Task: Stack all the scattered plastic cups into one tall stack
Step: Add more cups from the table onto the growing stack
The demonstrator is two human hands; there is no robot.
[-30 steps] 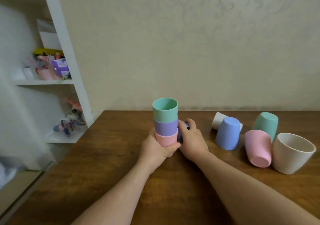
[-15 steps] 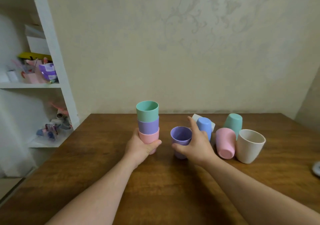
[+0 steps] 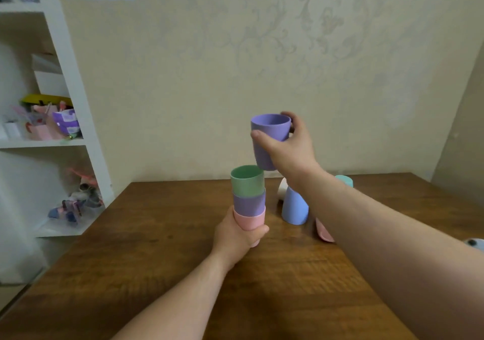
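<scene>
A stack of three cups [image 3: 248,195], green on purple on pink, stands on the wooden table [image 3: 162,255]. My left hand [image 3: 237,237] grips the pink bottom cup. My right hand [image 3: 286,147] holds a purple cup [image 3: 268,136] upright in the air, just above and right of the stack's green rim. Behind my right forearm an upside-down blue cup [image 3: 294,206] stands, with a white cup [image 3: 282,188] lying behind it. A pink cup [image 3: 323,231] and a teal cup [image 3: 345,180] show only partly past the arm.
A white shelf unit [image 3: 70,85] full of small items stands at the left against the wall. A small grey object [image 3: 475,242] lies at the table's right edge. The patterned wall runs along the table's far edge.
My right hand has lifted the purple cup off the table and carried it up and left, over the stack. The left hand still holds the stack's base.
</scene>
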